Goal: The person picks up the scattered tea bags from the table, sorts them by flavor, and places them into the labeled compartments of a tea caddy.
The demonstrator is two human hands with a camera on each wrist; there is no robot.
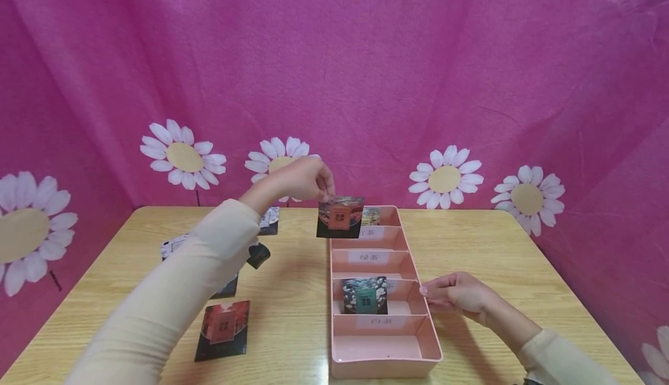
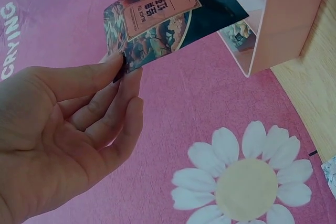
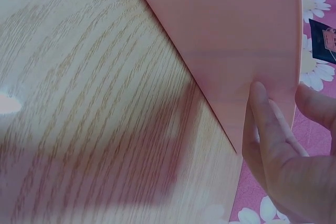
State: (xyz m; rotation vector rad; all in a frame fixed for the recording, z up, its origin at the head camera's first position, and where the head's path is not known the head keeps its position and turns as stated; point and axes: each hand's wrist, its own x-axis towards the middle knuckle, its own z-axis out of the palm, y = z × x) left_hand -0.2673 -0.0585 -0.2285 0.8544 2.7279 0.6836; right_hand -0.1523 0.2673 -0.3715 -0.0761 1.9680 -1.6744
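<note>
My left hand (image 1: 308, 179) pinches a black and red tea sachet (image 1: 340, 218) by its edge, thumb against fingers. In the head view the sachet hangs over the far end of a pink divided box (image 1: 387, 369). The left wrist view shows the sachet's printed front (image 2: 163, 11), tilted beside the box. My right hand (image 1: 462, 295) grips the box's right wall, thumb at the rim and fingers along the outside (image 3: 260, 103). A green-labelled sachet (image 1: 364, 297) leans in one compartment, and another sachet (image 1: 371, 216) is in the far compartment.
On the table's left lies a red and black sachet (image 1: 223, 330), with several more partly behind my left sleeve (image 1: 183, 280). White labels (image 1: 363, 257) mark the box's compartments. A pink curtain with daisies (image 1: 334, 83) stands behind the wooden table (image 1: 491, 240).
</note>
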